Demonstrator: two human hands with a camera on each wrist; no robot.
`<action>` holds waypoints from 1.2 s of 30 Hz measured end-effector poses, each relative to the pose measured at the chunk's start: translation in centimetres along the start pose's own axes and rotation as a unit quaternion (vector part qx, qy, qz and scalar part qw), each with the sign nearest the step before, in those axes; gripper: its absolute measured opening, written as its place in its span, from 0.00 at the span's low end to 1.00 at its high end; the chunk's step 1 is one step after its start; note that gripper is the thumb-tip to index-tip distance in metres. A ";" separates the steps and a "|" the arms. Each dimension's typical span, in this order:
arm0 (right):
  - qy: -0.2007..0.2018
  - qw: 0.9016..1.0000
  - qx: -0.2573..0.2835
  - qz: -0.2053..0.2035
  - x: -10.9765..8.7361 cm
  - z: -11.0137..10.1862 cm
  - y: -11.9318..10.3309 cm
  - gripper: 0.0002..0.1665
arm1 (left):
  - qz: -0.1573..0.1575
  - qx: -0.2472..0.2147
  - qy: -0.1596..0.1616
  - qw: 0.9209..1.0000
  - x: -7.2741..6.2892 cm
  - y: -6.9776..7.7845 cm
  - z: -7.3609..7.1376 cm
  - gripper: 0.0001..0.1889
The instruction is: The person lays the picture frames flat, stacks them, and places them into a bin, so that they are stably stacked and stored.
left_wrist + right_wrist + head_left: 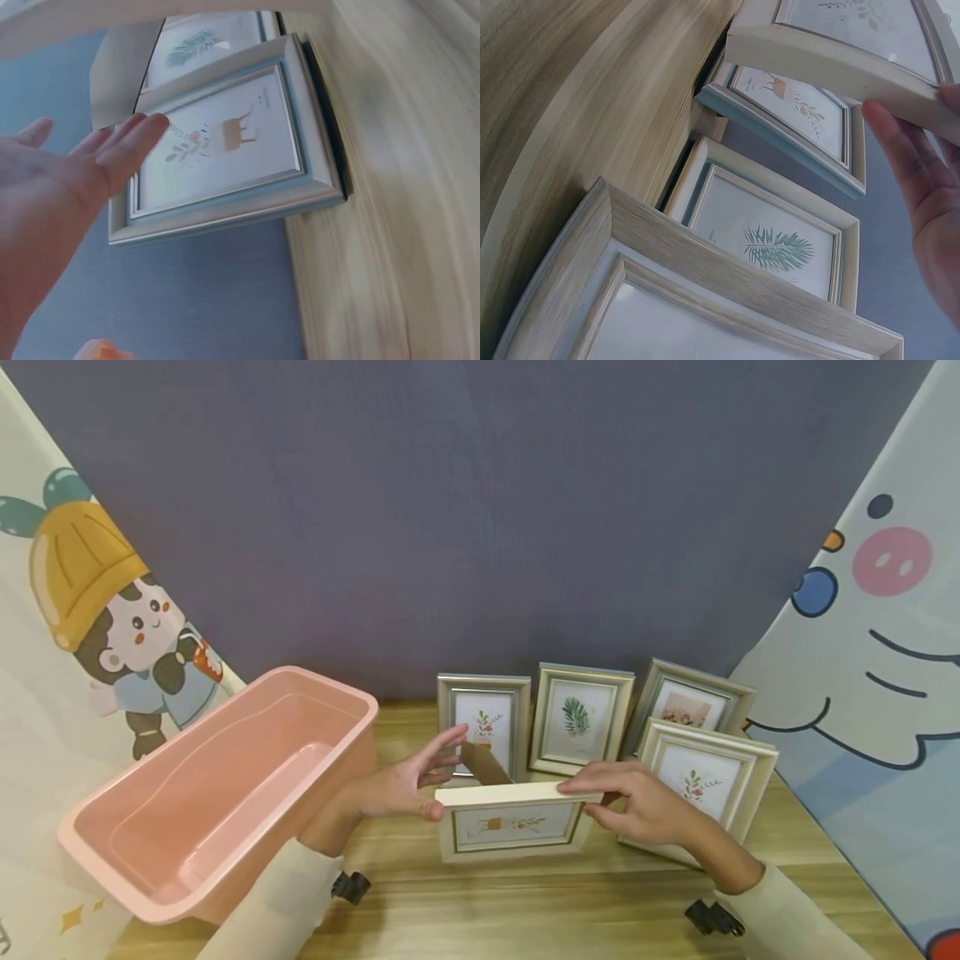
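Pinching sideways cream frame (513,823): right grip (637,802) | left grip (397,787): spread, near its opposite end | green-leaf frame (577,724): standing behind

A pink tub (180,785), open at the top, stands slantwise at the lower left of the head view, on a wood-grain table (480,906) that spans the bottom. A dark grey backdrop (480,510) fills the upper middle. On the white panel (45,710) at the far left is a cartoon child (142,631) in a yellow hat (82,568), and the right-hand panel (862,802) carries a pink snout (892,562), a blue spot (815,592) and, in the bottom corner, a patch of red (945,945)
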State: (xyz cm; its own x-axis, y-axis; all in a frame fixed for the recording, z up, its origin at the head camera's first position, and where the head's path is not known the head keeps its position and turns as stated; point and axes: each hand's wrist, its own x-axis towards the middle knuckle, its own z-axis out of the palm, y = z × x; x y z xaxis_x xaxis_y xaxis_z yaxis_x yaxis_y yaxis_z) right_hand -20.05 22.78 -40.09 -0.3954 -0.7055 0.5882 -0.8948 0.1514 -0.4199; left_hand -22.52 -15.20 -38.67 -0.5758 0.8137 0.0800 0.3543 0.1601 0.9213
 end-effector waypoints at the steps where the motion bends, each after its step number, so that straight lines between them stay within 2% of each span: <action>1: 0.002 1.000 -0.001 0.000 0.0 0.0 0.0 0.34 | 0.000 0.005 0.009 1.000 -0.1 0.1 0.0 0.66; 9: 0.017 1.000 -0.008 0.006 -0.2 0.0 0.3 0.34 | 0.002 0.058 0.094 0.994 -0.4 0.9 0.6 0.51; 14: 0.016 0.999 -0.009 0.026 -0.5 0.2 0.6 0.34 | 0.005 0.071 0.128 0.989 -0.7 1.1 1.0 0.42; 20: 0.021 0.999 -0.015 0.038 -0.8 0.3 0.9 0.34 | 0.006 0.075 0.146 0.986 -1.1 1.2 1.4 0.38; 26: 0.020 0.999 -0.012 0.041 -0.8 0.5 0.8 0.34 | 0.024 0.092 0.158 0.983 -1.5 1.3 1.9 0.34; 31: 0.019 0.999 -0.010 0.048 -0.8 0.6 0.6 0.34 | 0.038 0.102 0.178 0.978 -1.8 1.1 2.4 0.23; 36: 0.028 0.999 -0.011 0.030 -0.5 0.7 0.4 0.35 | 0.061 0.106 0.191 0.974 -2.1 0.9 2.8 0.13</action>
State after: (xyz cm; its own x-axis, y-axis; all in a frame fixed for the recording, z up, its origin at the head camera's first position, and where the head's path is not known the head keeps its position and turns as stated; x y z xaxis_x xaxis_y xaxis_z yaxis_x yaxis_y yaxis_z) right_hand -20.08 22.74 -41.05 -0.4582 -0.6554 0.6003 -0.8737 0.2080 -0.4398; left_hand -18.91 -15.15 -39.06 -0.7370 0.5736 0.3574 0.5587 0.2194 0.7998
